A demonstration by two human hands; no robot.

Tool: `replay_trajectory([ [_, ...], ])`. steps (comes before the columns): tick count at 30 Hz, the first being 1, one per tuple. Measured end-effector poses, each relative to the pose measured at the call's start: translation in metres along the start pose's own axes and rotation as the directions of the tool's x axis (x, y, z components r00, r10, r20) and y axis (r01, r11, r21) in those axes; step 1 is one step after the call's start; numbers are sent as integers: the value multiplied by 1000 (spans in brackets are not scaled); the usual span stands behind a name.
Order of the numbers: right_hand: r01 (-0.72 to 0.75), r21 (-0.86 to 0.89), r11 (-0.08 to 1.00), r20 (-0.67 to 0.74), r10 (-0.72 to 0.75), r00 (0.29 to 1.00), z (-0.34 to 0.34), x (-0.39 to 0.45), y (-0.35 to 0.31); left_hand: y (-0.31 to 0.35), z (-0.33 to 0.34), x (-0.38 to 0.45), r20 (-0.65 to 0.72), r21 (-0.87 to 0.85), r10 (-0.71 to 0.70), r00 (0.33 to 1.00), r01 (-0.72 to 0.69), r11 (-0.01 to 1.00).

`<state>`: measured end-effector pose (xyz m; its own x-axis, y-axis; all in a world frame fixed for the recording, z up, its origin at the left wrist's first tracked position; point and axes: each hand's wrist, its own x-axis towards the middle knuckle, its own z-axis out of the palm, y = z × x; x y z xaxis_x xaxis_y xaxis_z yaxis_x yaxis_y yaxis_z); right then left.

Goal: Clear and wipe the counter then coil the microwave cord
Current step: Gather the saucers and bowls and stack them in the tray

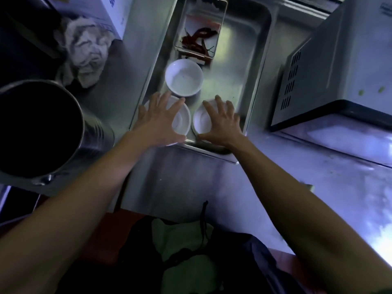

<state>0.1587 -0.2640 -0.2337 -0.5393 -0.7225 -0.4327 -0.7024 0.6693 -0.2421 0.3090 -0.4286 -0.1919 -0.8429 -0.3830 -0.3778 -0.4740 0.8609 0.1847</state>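
My left hand [161, 117] covers much of a white bowl [182, 122], and I can't tell whether its spread fingers touch it. My right hand [220, 122] hides the far side of a blurred white dish [201, 124]. Left of the hands, a dark pot [42, 128] runs off the frame edge. Right of them, the microwave [339, 66] is cut off too.

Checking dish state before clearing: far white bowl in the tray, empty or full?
Empty. The far white bowl sits upright in the metal tray; its bare white inside shows.
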Motion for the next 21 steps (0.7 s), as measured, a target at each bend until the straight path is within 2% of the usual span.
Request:
replay_trajectory([
  [10,-22,-42,999,13,23,1000,12,8,-3,0,1,10,33,16,61,998,-61,998],
  [14,-10,0,1000,25,10,1000,2,0,0,6,4,12,46,7,90,995,-90,996],
  [21,15,205,979,-290,47,956,-25,-63,23,42,11,27,59,26,175,983,-177,984],
])
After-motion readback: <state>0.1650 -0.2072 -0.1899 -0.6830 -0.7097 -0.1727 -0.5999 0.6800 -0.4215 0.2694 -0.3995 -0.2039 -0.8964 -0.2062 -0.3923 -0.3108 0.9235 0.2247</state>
